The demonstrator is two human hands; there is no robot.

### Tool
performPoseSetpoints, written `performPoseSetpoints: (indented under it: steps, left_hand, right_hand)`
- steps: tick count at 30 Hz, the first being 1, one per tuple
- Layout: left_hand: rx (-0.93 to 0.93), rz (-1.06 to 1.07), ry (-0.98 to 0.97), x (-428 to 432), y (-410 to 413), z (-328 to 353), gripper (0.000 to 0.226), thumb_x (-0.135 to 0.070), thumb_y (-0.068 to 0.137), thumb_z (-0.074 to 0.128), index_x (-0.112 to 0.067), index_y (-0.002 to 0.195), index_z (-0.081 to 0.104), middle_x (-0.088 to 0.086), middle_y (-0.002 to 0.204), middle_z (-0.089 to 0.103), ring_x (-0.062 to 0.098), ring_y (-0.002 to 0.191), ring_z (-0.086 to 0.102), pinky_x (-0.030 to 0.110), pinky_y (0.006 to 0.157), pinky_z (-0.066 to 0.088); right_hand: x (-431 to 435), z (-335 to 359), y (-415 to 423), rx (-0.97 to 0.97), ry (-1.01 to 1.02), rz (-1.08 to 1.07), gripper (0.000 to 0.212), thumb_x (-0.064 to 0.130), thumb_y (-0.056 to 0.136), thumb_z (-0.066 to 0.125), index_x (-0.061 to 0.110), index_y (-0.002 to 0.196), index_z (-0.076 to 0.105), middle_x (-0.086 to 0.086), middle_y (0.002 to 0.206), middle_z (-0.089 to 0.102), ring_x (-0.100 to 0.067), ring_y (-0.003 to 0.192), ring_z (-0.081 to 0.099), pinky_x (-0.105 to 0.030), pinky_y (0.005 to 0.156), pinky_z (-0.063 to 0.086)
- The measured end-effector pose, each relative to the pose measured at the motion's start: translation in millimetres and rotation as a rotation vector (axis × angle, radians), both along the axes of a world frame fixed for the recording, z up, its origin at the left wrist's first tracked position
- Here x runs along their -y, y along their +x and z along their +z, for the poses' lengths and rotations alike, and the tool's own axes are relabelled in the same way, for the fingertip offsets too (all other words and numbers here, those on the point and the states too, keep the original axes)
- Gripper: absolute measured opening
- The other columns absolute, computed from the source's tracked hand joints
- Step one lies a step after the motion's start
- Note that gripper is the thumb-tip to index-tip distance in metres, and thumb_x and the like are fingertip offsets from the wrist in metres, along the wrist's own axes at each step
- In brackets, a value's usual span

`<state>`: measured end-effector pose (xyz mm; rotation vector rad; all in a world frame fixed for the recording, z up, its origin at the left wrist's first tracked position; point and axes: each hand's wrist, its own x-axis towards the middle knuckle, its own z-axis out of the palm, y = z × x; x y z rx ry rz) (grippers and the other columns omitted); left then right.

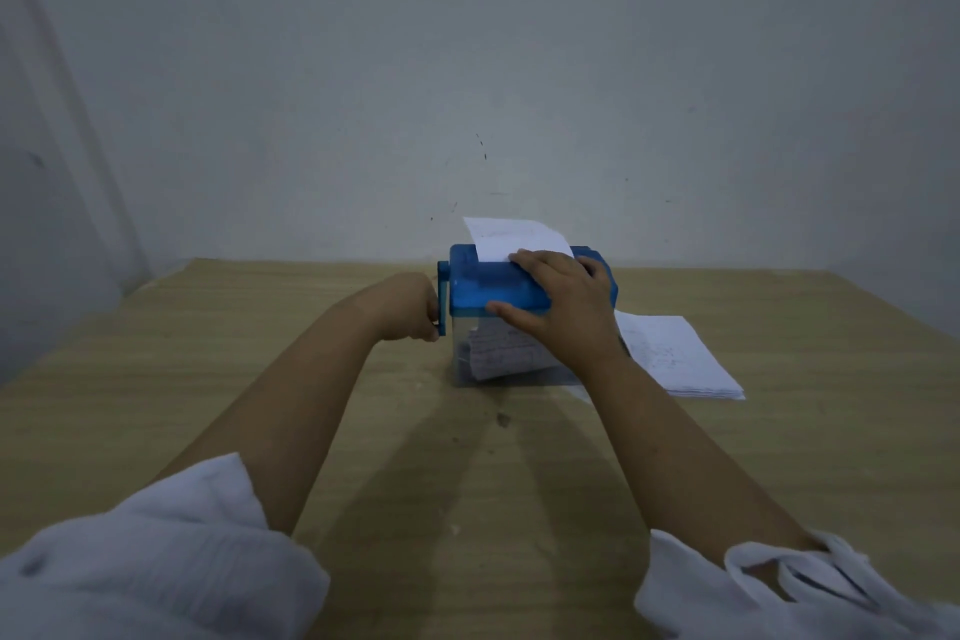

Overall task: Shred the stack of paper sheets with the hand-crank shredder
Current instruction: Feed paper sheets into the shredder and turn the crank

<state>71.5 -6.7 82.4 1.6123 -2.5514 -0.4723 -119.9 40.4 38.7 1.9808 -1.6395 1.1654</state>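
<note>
Hands, two, bare. Left hand [410,309]: fingers curled round the knob of the crank [442,299] on the shredder's left side. Right hand [563,307]: laid flat over the blue top, fingers fairly straight and spread, thumb along the front edge, pressing down and gripping nothing.

Shredder [485,283]: blue head on a clear bin [470,374], standing upright near the far middle of the bench [234,353]. One sheet [511,237] stood in the top slot, its upper part leaning back toward the wall. Cut paper [501,353] with handwriting hung inside the bin.

Stack of paper [675,359]: white sheets lying flat on the bench just right of the shredder, partly behind the right forearm.

Bench: pale wood grain, far edge meeting the wall [467,68] close behind the shredder; left edge ran diagonally toward the near side. Bare surface lay left of the crank and between the forearms.

White sleeves [171,551], pushed up above the elbows, filled the near corners.
</note>
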Motion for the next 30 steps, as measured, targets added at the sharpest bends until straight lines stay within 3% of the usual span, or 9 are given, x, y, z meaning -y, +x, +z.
performPoseSetpoints:
  steps: [6, 12, 16, 19, 21, 22, 24, 27, 30]
  left_hand:
    - [-0.07, 0.194, -0.003, 22.0, -14.9, -18.5, 0.035, -0.013, 0.081, 0.073, -0.002, 0.114, 0.067, 0.014, 0.114, 0.066, 0.024, 0.106, 0.06, 0.03, 0.09, 0.046]
    - [-0.303, 0.294, 0.071, 32.7, -15.4, -18.6, 0.04, -0.012, 0.073, 0.079, -0.004, 0.111, 0.069, 0.012, 0.114, 0.066, 0.022, 0.109, 0.06, 0.027, 0.093, 0.044]
    - [-0.623, 0.383, 0.151, 21.8, -5.1, -28.4, 0.039, 0.0, 0.065, 0.082, 0.0, 0.102, 0.071, 0.012, 0.105, 0.068, 0.023, 0.104, 0.06, 0.024, 0.086, 0.042]
    - [-0.832, 0.505, 0.265, 8.0, -12.7, -28.1, 0.024, 0.002, 0.077, 0.071, 0.002, 0.101, 0.067, 0.013, 0.102, 0.063, 0.024, 0.106, 0.055, 0.026, 0.084, 0.039]
    - [-1.052, 0.62, 0.426, -3.6, -22.5, -22.5, 0.033, -0.009, 0.091, 0.057, 0.002, 0.122, 0.053, 0.017, 0.125, 0.052, 0.028, 0.124, 0.043, 0.034, 0.098, 0.035]
    - [-1.141, 0.654, 0.558, -7.9, -25.6, -20.6, 0.049, -0.018, 0.096, 0.05, 0.002, 0.138, 0.037, 0.018, 0.143, 0.038, 0.031, 0.135, 0.032, 0.037, 0.109, 0.026]
    - [-1.26, 0.678, 0.784, -12.3, -29.1, -11.0, 0.067, -0.034, 0.099, 0.04, 0.0, 0.149, 0.01, 0.021, 0.154, 0.016, 0.032, 0.143, 0.016, 0.04, 0.116, 0.009]
    - [-1.336, 0.704, 0.835, -3.1, -31.2, 3.1, 0.083, -0.052, 0.095, 0.042, -0.003, 0.15, 0.003, 0.028, 0.153, 0.01, 0.039, 0.143, 0.01, 0.046, 0.116, 0.003]
    - [-1.211, 0.661, 0.82, 5.9, -39.0, 11.9, 0.099, -0.066, 0.085, 0.048, -0.004, 0.15, 0.006, 0.03, 0.153, 0.007, 0.045, 0.142, 0.008, 0.052, 0.114, 0.002]
  right_hand:
    - [3.9, -2.9, 0.3, 0.014, -0.062, 0.007, 0.063, 0.064, 0.072, 0.056, 0.02, 0.116, 0.064, 0.005, 0.101, 0.058, -0.012, 0.098, 0.055, -0.022, 0.098, 0.015]
    - [4.9, -1.2, 1.7, 0.006, -0.061, -0.021, 0.059, 0.061, 0.072, 0.059, 0.019, 0.114, 0.066, 0.003, 0.096, 0.059, -0.015, 0.094, 0.056, -0.023, 0.093, 0.017]
    - [3.1, 0.2, 1.4, -0.021, -0.028, -0.021, 0.061, 0.062, 0.075, 0.056, 0.019, 0.117, 0.064, 0.002, 0.099, 0.058, -0.016, 0.095, 0.056, -0.027, 0.094, 0.019]
    - [0.7, 2.1, 0.1, -0.05, 0.014, -0.006, 0.062, 0.059, 0.078, 0.055, 0.017, 0.124, 0.06, -0.001, 0.105, 0.058, -0.018, 0.101, 0.054, -0.03, 0.099, 0.021]
    - [0.8, 2.3, 1.1, -0.062, 0.043, 0.001, 0.062, 0.054, 0.08, 0.056, 0.013, 0.125, 0.058, -0.004, 0.111, 0.058, -0.021, 0.106, 0.053, -0.035, 0.102, 0.027]
    - [1.3, 1.6, 2.9, -0.062, 0.043, 0.007, 0.06, 0.051, 0.081, 0.057, 0.01, 0.125, 0.058, -0.007, 0.114, 0.057, -0.023, 0.107, 0.052, -0.037, 0.102, 0.031]
    - [1.4, 0.1, 7.8, -0.049, 0.041, 0.03, 0.057, 0.044, 0.082, 0.06, 0.006, 0.124, 0.058, -0.01, 0.117, 0.055, -0.026, 0.109, 0.051, -0.038, 0.101, 0.036]
    - [2.1, -3.3, 13.4, -0.055, 0.063, 0.041, 0.056, 0.043, 0.082, 0.059, 0.012, 0.129, 0.054, -0.007, 0.117, 0.053, -0.023, 0.109, 0.049, -0.03, 0.1, 0.03]
    - [6.4, -5.0, 16.0, -0.057, 0.04, 0.018, 0.06, 0.05, 0.077, 0.062, 0.019, 0.127, 0.055, -0.003, 0.108, 0.052, -0.02, 0.103, 0.05, -0.028, 0.091, 0.027]
